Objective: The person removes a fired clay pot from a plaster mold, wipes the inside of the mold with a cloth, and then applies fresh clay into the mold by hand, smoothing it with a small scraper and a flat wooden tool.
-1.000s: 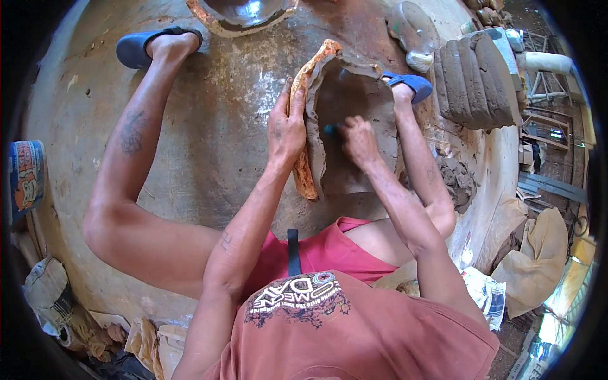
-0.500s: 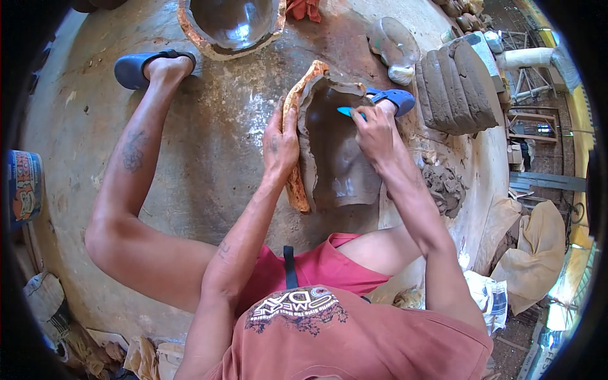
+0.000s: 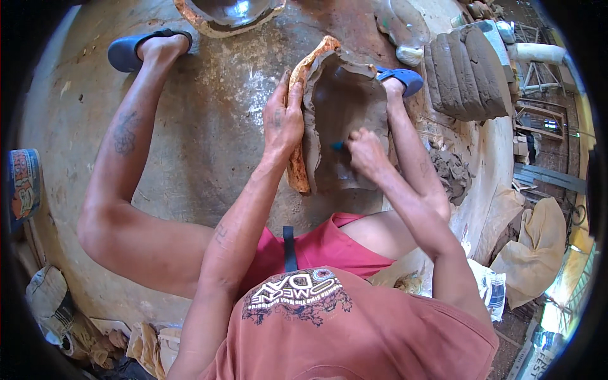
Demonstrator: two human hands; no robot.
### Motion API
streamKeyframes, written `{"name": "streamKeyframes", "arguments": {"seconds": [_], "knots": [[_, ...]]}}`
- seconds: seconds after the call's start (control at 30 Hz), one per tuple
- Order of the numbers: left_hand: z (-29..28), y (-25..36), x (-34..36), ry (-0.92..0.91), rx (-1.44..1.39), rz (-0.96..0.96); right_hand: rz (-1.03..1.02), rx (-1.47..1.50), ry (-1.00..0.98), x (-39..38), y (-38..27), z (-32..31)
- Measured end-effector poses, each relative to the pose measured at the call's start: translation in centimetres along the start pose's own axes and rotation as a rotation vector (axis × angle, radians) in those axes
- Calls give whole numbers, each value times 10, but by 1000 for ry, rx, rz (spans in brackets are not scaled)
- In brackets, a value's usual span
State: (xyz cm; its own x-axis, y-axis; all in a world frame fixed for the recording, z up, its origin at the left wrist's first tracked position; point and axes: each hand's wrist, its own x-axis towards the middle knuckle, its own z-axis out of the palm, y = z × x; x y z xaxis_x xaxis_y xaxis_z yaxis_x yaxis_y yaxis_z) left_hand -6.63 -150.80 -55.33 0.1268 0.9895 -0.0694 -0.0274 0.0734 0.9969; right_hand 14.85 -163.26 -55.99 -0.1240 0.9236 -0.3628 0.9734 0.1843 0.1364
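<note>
Between my legs stands a hollow mould (image 3: 297,168) with a rough orange-tan outer wall. Wet grey-brown clay (image 3: 342,88) lines its inside, with a ragged upper rim. My left hand (image 3: 283,123) grips the mould's left wall, fingers along the outside and edge. Inside the hollow, my right hand (image 3: 368,154) is closed round a small teal scraper (image 3: 337,145). The scraper lies close to the clay's inner surface toward the lower part; motion blurs it, so contact is hard to tell.
A second clay-lined mould (image 3: 231,25) sits at the far edge. To the right are a stack of thick clay slabs (image 3: 465,76), a heap of clay scraps (image 3: 451,172) and a clear plastic bag (image 3: 410,56). A printed bucket (image 3: 25,187) stands far left.
My right hand has drawn the scraper down from near the mould's upper right rim toward its lower middle. My left hand keeps its hold on the wall. The whole view has shifted slightly.
</note>
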Motion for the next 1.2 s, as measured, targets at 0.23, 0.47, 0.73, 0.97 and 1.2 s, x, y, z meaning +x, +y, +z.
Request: {"name": "streamKeyframes", "arguments": {"seconds": [0.23,0.47,0.73,0.97,1.2], "knots": [[5,2,-3,35,-7,-49,53,220,122,-60,-49,-32],[-11,-2,-12,22,-98,-150,311,41,206,-48,-54,-17],[-13,-30,-22,110,-259,-74,397,863,329,-35,-110,14],[-46,-63,-10,42,-540,-204,138,1760,327,-5,-128,-28],[-76,-68,9,-6,-644,-311,439,1557,784,74,-78,-101]]}}
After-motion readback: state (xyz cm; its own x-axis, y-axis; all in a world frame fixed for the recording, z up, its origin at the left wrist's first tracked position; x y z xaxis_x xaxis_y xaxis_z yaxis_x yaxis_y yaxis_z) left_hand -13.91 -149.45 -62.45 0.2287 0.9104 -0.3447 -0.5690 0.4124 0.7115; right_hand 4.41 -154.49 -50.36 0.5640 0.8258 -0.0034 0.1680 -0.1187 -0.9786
